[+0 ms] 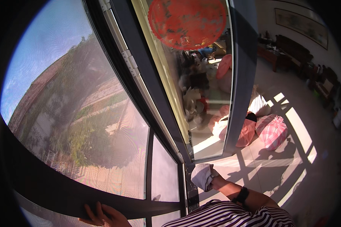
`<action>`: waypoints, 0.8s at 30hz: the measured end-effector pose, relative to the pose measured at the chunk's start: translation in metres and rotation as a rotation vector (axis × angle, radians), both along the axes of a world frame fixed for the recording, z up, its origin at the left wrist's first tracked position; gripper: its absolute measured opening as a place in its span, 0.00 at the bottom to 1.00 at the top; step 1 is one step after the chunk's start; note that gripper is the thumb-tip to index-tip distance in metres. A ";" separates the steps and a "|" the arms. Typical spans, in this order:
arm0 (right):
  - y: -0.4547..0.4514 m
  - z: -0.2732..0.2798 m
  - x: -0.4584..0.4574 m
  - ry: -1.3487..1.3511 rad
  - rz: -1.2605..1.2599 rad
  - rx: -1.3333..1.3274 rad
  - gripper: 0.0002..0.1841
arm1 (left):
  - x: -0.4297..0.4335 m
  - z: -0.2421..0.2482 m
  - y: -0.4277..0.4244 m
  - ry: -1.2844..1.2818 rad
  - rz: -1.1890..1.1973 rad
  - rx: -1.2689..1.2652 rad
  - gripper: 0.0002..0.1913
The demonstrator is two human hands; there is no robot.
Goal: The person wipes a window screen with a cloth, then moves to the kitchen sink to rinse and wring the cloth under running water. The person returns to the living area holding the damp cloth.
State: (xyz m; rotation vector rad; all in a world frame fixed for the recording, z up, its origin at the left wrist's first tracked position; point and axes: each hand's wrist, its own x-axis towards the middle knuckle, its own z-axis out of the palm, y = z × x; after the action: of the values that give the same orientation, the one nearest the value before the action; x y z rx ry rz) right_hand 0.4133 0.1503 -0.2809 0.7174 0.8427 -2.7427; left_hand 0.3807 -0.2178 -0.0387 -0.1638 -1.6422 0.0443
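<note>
My right hand point(213, 178) is wrapped in or closed on a light grey cloth point(201, 175), near the lower corner of an open glass window sash point(209, 113) with a dark frame. The cloth hides most of the fingers. A dark band is on that wrist. My left hand point(103, 215), with its fingers apart, is at the dark lower rail point(122, 203) of the window frame; whether it touches the rail is not clear. A mesh screen point(102, 113) fills the frame at the left. A round red paper decoration point(187, 21) is on the sash glass.
Tied bags, a pink checked one point(272, 131) and a white one point(258, 102) among them, sit on the tiled floor point(272, 170) beyond the sash. A dark wooden bench point(294, 51) and a low table point(268, 56) stand along the far wall, under a framed picture point(302, 25).
</note>
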 end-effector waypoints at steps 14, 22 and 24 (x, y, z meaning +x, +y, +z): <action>-0.056 -0.005 -0.014 -0.022 0.170 0.135 0.24 | 0.004 -0.003 -0.013 -0.121 -0.065 0.037 0.07; -0.122 -0.019 -0.030 0.088 0.325 0.184 0.29 | 0.011 0.001 -0.017 -0.195 -0.178 0.071 0.08; -0.142 -0.021 -0.034 0.075 0.333 0.082 0.28 | 0.012 0.001 -0.020 -0.231 -0.214 0.074 0.09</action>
State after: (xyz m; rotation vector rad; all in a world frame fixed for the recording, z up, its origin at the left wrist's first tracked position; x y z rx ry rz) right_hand 0.3791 0.0078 -0.3020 0.4422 0.9951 -2.4614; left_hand 0.3930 -0.2381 -0.0373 -0.2963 -1.8441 -0.2049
